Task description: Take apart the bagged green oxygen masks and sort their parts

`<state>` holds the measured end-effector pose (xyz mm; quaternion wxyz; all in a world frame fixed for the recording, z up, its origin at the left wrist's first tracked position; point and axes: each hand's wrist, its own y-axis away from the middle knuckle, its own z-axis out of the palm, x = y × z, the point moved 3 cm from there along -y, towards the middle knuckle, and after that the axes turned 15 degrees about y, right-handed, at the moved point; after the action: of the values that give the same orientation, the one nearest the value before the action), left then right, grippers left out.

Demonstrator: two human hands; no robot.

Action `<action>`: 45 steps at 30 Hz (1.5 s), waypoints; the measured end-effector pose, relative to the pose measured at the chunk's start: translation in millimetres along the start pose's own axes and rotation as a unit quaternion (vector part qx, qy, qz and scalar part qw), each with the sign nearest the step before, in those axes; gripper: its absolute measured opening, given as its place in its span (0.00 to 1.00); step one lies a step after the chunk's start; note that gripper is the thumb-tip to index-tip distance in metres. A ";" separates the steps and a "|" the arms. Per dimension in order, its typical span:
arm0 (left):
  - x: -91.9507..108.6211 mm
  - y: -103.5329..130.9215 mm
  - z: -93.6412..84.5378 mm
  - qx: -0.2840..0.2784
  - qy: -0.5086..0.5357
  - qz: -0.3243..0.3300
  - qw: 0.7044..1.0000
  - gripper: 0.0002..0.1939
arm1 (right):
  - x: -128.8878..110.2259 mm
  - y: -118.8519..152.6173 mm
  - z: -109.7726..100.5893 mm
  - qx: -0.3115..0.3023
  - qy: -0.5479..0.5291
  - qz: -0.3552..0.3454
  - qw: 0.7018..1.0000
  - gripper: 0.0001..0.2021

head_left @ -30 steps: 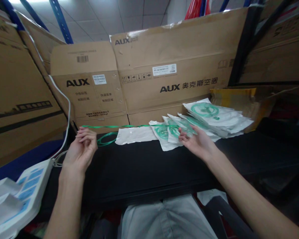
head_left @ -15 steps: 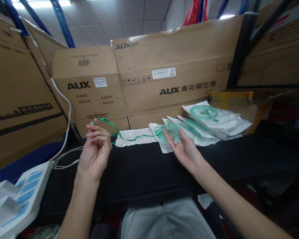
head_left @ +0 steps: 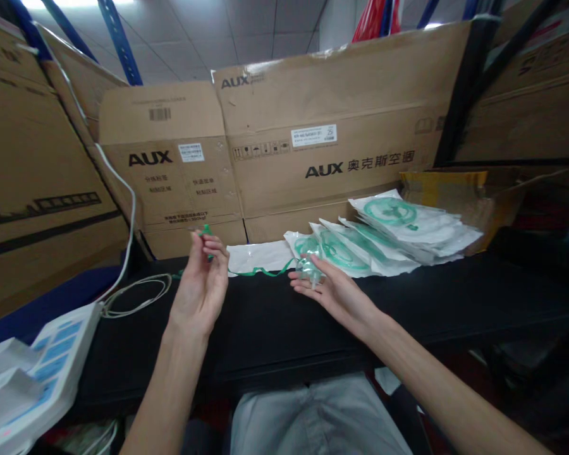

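Green strap (head_left: 260,272) is held at one end by the left hand (head_left: 200,281); fingers partly curled, strap pinched near the fingertips. Clear plastic mask (head_left: 308,265) is held loosely by the right hand (head_left: 329,291), thumb and fingers fairly spread, mask between them. Mask is located above the black tabletop (head_left: 265,328), in front of the sealed pouches; strap is run slack between the two hands, its middle sagging. Part of the strap is hidden behind the left hand.

White packet (head_left: 260,256) is laid flat behind the strap. Sealed pouches (head_left: 344,249) with green tubing inside are fanned out to the right of it, overlapping; more are stacked in a pile (head_left: 391,212) at the right end. Thin pale cable (head_left: 140,306) is looped on the tabletop left of the left hand, beside the white power strip (head_left: 61,354), into which white plugs are inserted. The back is lined with AUX cardboard (head_left: 275,183); a yellow-taped cardboard box (head_left: 446,183) is seen behind the pile.
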<state>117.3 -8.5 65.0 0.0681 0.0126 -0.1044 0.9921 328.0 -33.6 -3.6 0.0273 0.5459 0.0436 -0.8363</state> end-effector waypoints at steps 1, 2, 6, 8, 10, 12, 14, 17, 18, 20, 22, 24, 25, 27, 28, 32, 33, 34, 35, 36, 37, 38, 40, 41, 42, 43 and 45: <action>-4.0 -0.8 -3.8 0.021 -0.044 0.004 0.999 0.16 | -0.2 2.4 4.0 -0.017 0.007 -0.007 1.000 0.12; -8.1 -1.1 -7.7 0.041 -0.100 0.012 0.994 0.14 | -0.4 5.0 7.9 -0.033 0.013 -0.011 0.999 0.13; -25.6 2.7 -17.5 0.026 -0.318 0.018 0.948 0.01 | -2.8 15.6 21.6 -0.098 0.043 -0.041 0.993 0.15; -33.0 6.7 -19.4 -0.017 -0.384 -0.006 0.923 0.07 | -4.0 19.8 25.3 -0.118 0.063 -0.060 0.989 0.14; -36.4 10.4 -20.4 -0.047 -0.441 -0.012 0.896 0.10 | -4.9 22.6 27.3 -0.131 0.077 -0.073 0.986 0.14; -36.7 13.0 -20.4 -0.063 -0.487 -0.001 0.871 0.11 | -5.7 24.0 28.3 -0.142 0.085 -0.081 0.983 0.15; -35.7 14.3 -19.5 -0.074 -0.517 0.012 0.853 0.11 | -6.6 24.5 28.5 -0.149 0.091 -0.087 0.981 0.15; -34.7 15.2 -17.7 -0.080 -0.547 0.015 0.833 0.11 | -7.6 24.1 28.2 -0.150 0.097 -0.093 0.979 0.15; -34.6 15.5 -17.0 -0.081 -0.556 0.015 0.827 0.11 | -7.7 23.9 28.0 -0.151 0.099 -0.094 0.979 0.15; -34.6 15.8 -16.1 -0.085 -0.569 0.015 0.818 0.12 | -7.4 23.5 27.6 -0.152 0.100 -0.094 0.979 0.15; -34.7 15.9 -15.5 -0.091 -0.579 0.014 0.810 0.12 | -6.8 23.1 27.0 -0.152 0.101 -0.092 0.979 0.15; -34.6 15.9 -15.1 -0.098 -0.587 0.008 0.803 0.12 | -6.4 22.9 26.6 -0.151 0.104 -0.090 0.979 0.15; -34.5 16.0 -14.8 -0.101 -0.590 0.003 0.801 0.12 | -6.4 22.8 26.5 -0.151 0.106 -0.090 0.979 0.15; -33.8 16.7 -13.5 -0.105 -0.594 -0.008 0.797 0.12 | -6.6 22.7 26.2 -0.150 0.114 -0.091 0.978 0.15; -33.3 17.1 -12.6 -0.106 -0.597 -0.013 0.795 0.13 | -6.8 22.7 26.1 -0.150 0.119 -0.090 0.977 0.15; -30.6 19.3 -8.3 -0.111 -0.629 -0.019 0.770 0.14 | -7.4 22.3 25.5 -0.144 0.145 -0.089 0.975 0.14; -29.9 19.5 -7.3 -0.115 -0.638 -0.016 0.761 0.15 | -7.6 22.0 25.1 -0.139 0.155 -0.090 0.974 0.14; -29.3 19.7 -6.3 -0.119 -0.647 -0.013 0.753 0.15 | -7.8 21.7 24.5 -0.134 0.168 -0.092 0.972 0.15; -28.7 19.6 -5.5 -0.124 -0.655 -0.009 0.746 0.15 | -8.2 21.3 23.9 -0.129 0.183 -0.095 0.970 0.15; -28.2 19.5 -4.9 -0.128 -0.661 -0.007 0.739 0.15 | -8.7 21.1 23.1 -0.125 0.200 -0.098 0.967 0.15; -27.9 19.2 -4.6 -0.131 -0.667 -0.008 0.734 0.15 | -9.4 21.0 22.2 -0.122 0.218 -0.101 0.963 0.15; -27.6 18.9 -4.5 -0.133 -0.670 -0.010 0.730 0.14 | -10.1 21.0 21.5 -0.122 0.232 -0.104 0.959 0.14; -27.5 18.1 -5.1 -0.137 -0.670 -0.022 0.730 0.13 | -11.6 21.5 20.4 -0.132 0.241 -0.106 0.956 0.14; -27.6 17.7 -5.8 -0.138 -0.665 -0.029 0.734 0.13 | -12.2 22.0 20.3 -0.143 0.234 -0.105 0.956 0.14; -27.6 17.2 -6.6 -0.137 -0.658 -0.035 0.740 0.13 | -12.7 22.5 20.3 -0.154 0.221 -0.104 0.957 0.14; -27.6 16.7 -7.6 -0.134 -0.650 -0.040 0.747 0.13 | -13.0 22.9 20.6 -0.164 0.208 -0.102 0.959 0.14; -27.3 15.9 -9.5 -0.126 -0.634 -0.041 0.762 0.13 | -13.1 23.7 21.3 -0.178 0.189 -0.095 0.961 0.14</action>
<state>142.1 -25.5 51.4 0.0283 0.6342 -0.2467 0.7322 316.0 -59.3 15.9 0.0357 0.6735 0.2472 -0.6957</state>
